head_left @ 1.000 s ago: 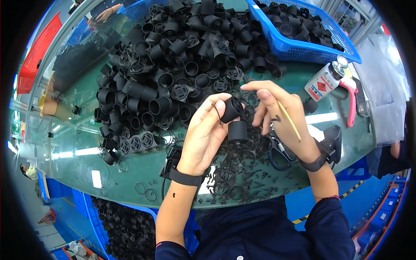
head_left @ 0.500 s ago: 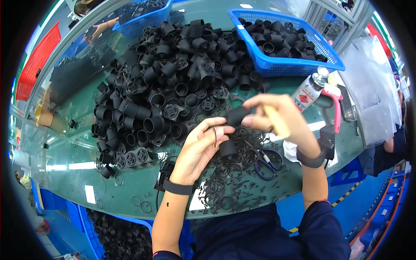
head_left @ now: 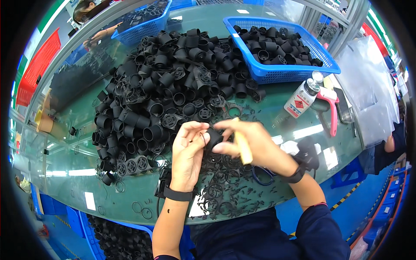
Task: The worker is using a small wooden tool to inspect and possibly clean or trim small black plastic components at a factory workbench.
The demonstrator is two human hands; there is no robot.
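Between my two hands, over the near middle of the table, is a small black plastic cylinder (head_left: 212,138). My left hand (head_left: 187,151) is closed, its thumb and fingertips pinching at the cylinder's left side, where a thin black strip also shows. My right hand (head_left: 258,143) has its thumb and forefinger at the cylinder's other side. A yellow stick-like tool (head_left: 243,147) is tucked in that hand; its working end cannot be made out. Black rings and small scraps (head_left: 216,190) lie beneath the hands. Blue-handled scissors (head_left: 263,175) are partly hidden under my right wrist.
A large heap of black cylinders (head_left: 167,80) covers the table beyond my hands. At the back right stands a blue basket (head_left: 277,74) of similar parts. To the right are a bottle (head_left: 300,99), a pink-handled tool (head_left: 333,115) and plastic sheets (head_left: 368,82). Another person's hand (head_left: 99,37) is far left.
My right hand has moved left and down, bringing the cylinder close against my left fingers. My left hand has turned more upright. The view has shifted slightly.
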